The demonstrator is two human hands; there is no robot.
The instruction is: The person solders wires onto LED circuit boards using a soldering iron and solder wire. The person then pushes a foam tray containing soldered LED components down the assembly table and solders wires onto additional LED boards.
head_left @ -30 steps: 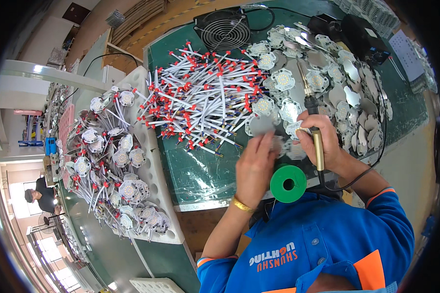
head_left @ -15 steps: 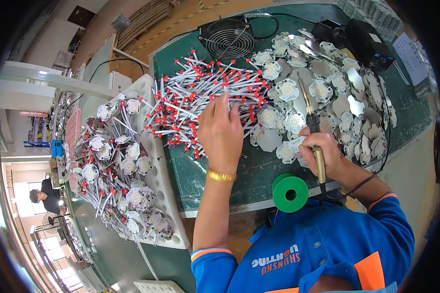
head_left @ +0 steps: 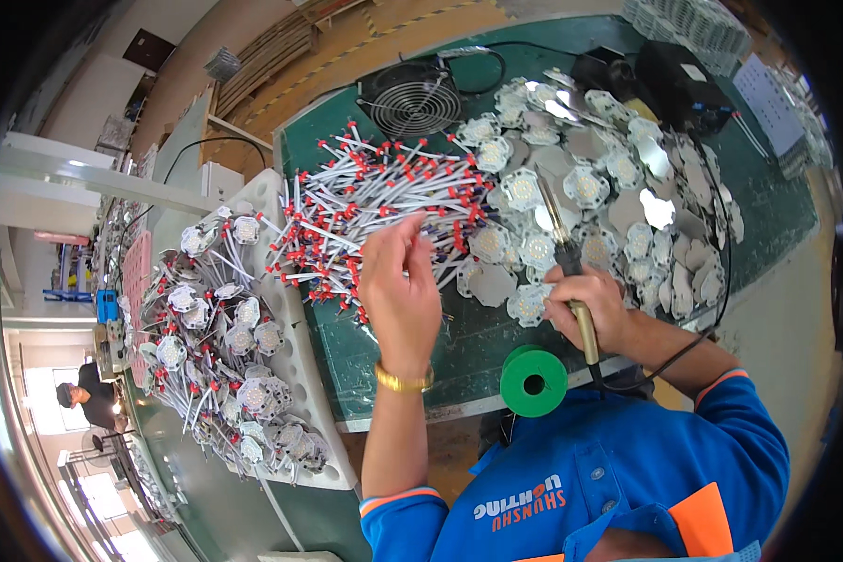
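Note:
My right hand (head_left: 590,304) is closed round a soldering iron (head_left: 585,332), whose metal tip points away from me over round white LED boards (head_left: 585,187). One LED board (head_left: 527,304) lies right beside its fingers. My left hand (head_left: 401,295), with a gold watch or bracelet on the wrist, is over the near edge of a heap of white wires with red ends (head_left: 375,178). Its fingers are curled and the thumb is near them; what they pinch, if anything, cannot be made out. A green solder spool (head_left: 534,381) is at the table's near edge, below the iron.
A black fan (head_left: 412,103) stands behind the wires. A black box (head_left: 684,84) and its cable lie at the far right. On the left, a white foam tray (head_left: 323,393) bears wired LED boards (head_left: 267,398). Another person (head_left: 89,393) is far left.
My left hand has drawn back toward me from the middle of the wire heap. My right hand still holds the soldering iron. The whole view has shifted slightly.

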